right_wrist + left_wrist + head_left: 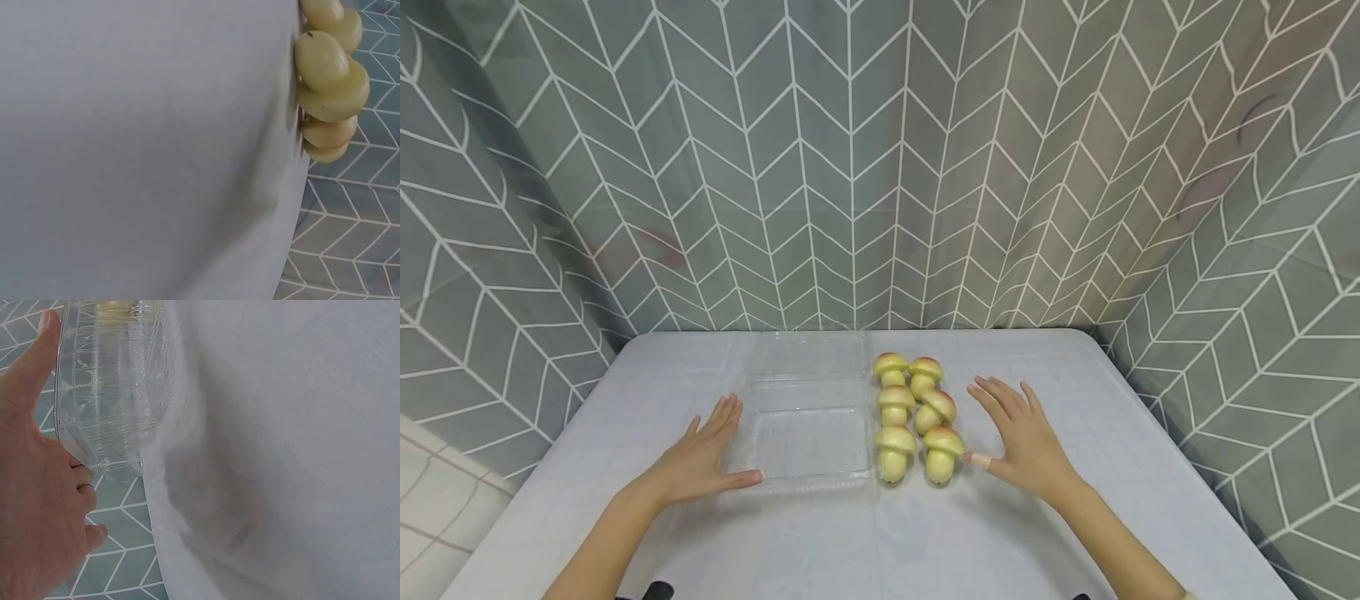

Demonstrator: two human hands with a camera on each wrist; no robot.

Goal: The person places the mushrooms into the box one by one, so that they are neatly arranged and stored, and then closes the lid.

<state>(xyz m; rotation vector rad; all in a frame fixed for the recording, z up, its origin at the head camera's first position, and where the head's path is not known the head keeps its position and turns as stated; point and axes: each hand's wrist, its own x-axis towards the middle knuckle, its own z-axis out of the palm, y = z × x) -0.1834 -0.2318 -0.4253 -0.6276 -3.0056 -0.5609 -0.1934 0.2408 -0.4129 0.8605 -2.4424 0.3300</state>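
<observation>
A clear plastic clamshell container (811, 482) lies on the table with its lid folded back to the far side. My left hand (694, 465) is at the container's left side, fingers extended and spread. In the left wrist view the thumb is along the container's wall (119, 381); I cannot tell whether it touches. Just right of the container, several yellow-green mushroom-shaped pieces with reddish caps stand in two columns, among them a front right one (942, 457). My right hand (1028, 442) is spread to their right, a bandage on its thumb, holding nothing. The right wrist view shows some mushroom-shaped pieces (334, 87), but no hand.
A white cloth (820, 550) covers the table. Grey curtains (880, 167) with white chevron lines hang behind it and along both sides. Pale tiles (437, 500) show at the lower left.
</observation>
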